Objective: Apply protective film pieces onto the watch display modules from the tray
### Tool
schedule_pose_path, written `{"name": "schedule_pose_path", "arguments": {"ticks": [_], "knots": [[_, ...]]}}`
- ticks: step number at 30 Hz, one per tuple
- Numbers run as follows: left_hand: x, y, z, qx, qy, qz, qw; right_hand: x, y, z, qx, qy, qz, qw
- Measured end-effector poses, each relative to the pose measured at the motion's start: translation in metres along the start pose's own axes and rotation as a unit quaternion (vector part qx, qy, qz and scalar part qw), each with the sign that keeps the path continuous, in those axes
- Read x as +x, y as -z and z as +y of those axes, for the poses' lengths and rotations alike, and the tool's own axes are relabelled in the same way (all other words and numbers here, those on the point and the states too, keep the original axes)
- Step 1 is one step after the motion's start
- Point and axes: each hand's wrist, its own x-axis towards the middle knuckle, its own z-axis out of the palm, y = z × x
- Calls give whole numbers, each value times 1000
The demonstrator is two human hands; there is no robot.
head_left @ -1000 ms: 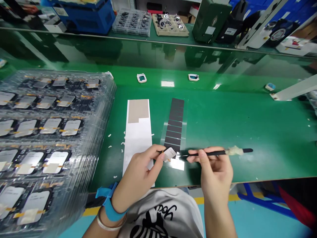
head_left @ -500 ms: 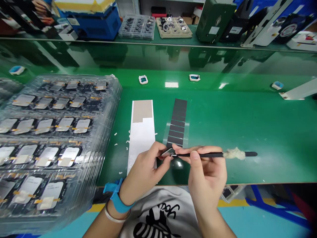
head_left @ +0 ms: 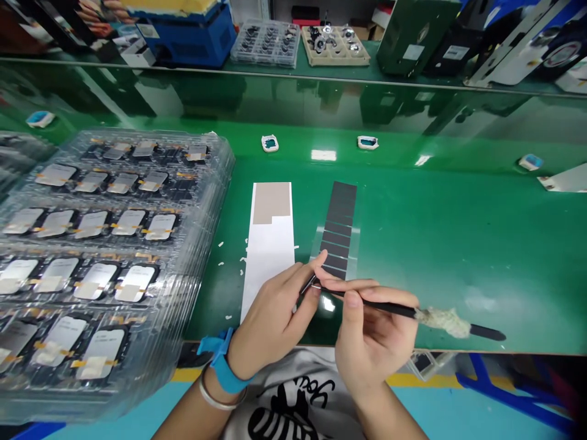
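a small dark part (head_left: 307, 285) sits pinched in the left hand (head_left: 274, 315).

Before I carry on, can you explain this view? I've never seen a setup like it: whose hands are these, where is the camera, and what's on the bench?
There is no machine at work here: these are a person's two bare hands, seen by a camera worn on that person's head, looking forward and down. The left hand pinches a small part, mostly hidden by the fingers. The right hand holds a thin black tool, its tip at that part. On the green bench lie a white sheet and, to its right, black strips. At the far left are stacked clear trays holding flat parts.
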Motion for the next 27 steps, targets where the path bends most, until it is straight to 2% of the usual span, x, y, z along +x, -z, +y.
{"name": "schedule_pose_path", "arguments": {"ticks": [16, 27], "knots": [[-1, 0, -1, -5, 10, -7, 1000, -5, 1, 9, 10, -2, 6, 1000], [-1, 0, -1, 3, 7, -5, 1000, -6, 2, 8, -21, 0, 22, 1000]]}}
